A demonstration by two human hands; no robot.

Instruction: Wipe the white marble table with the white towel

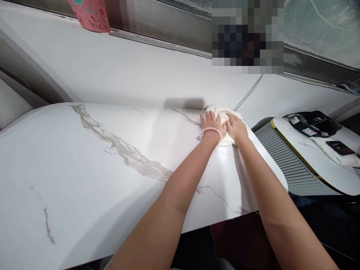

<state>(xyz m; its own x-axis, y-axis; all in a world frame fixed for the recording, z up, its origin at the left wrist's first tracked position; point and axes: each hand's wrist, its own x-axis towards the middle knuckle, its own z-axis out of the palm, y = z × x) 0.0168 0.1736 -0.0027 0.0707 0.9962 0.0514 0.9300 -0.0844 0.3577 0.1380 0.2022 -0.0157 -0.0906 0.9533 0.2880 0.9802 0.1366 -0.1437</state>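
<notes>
A bunched white cloth (215, 109) lies at the far right corner of a white marble-patterned table (92, 180). Spread flat, my left hand (212, 123) presses on the cloth's left part, with a pink coiled band (211, 129) around its wrist. Beside it, my right hand (237, 127) rests on the cloth's right part, its fingers stretched forward and its palm down. The two hands almost meet at the thumbs. Parts of the cloth are hidden beneath them.
A white wall (126, 75) runs along the table's far edge, with a window ledge above and a red patterned piece (94, 17) hanging there. At the right, a ribbed side cabinet (292, 157) carries a black cap-like item (315, 122) and a dark phone (340, 147) on white fabric.
</notes>
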